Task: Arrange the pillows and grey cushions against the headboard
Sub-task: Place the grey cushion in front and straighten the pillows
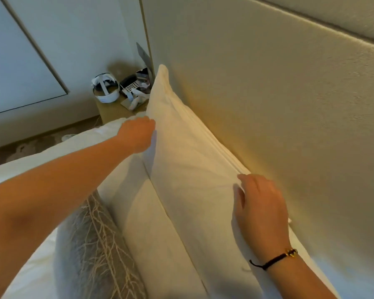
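Observation:
A large white pillow [188,160] stands upright against the beige padded headboard [268,104]. My left hand [138,132] presses on its far front face, fingers curled against the fabric. My right hand [261,208], with a dark cord bracelet at the wrist, grips the pillow's near top edge. A second white pillow [151,223] leans in front of the first. A grey cushion [95,251] with a pale branch pattern stands in front of that, at the lower left.
White bedding [30,266] covers the bed at the lower left. A bedside table [115,108] beyond the pillow carries a white headset [105,88] and small clutter. Wall panels and carpeted floor [30,145] lie to the left.

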A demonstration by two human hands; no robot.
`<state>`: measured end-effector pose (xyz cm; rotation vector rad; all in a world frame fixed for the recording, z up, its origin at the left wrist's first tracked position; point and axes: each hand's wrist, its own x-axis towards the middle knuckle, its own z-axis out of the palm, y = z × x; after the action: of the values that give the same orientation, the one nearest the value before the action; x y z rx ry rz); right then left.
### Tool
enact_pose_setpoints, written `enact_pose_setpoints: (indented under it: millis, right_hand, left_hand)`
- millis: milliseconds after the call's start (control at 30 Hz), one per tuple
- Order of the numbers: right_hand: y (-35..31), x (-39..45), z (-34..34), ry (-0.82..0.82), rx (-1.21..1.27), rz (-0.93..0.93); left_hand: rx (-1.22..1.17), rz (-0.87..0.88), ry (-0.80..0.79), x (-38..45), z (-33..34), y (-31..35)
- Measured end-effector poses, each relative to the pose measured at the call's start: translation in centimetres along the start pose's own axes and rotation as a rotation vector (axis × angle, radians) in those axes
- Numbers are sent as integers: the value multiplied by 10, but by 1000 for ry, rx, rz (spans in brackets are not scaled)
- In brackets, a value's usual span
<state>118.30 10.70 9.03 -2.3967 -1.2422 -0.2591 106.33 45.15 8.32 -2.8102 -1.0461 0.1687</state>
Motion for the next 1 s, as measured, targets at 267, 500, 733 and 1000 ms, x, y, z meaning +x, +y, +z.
enact_pose_setpoints:
  millis: [267,500,733,1000]
  right_hand:
    - [-93,-116,88,-833,16,-191]
    - [-111,-130,119,-839,-22,70]
    - [-123,-134,107,-896,90,6]
    - [-120,-150,66,-641,148,60]
  left_hand:
    - [197,441,-433,-93,90,10]
    - [337,437,-438,-112,101,11]
    - [265,390,-243,-144,85,-6]
    - [54,246,-76,-164,59,-18]
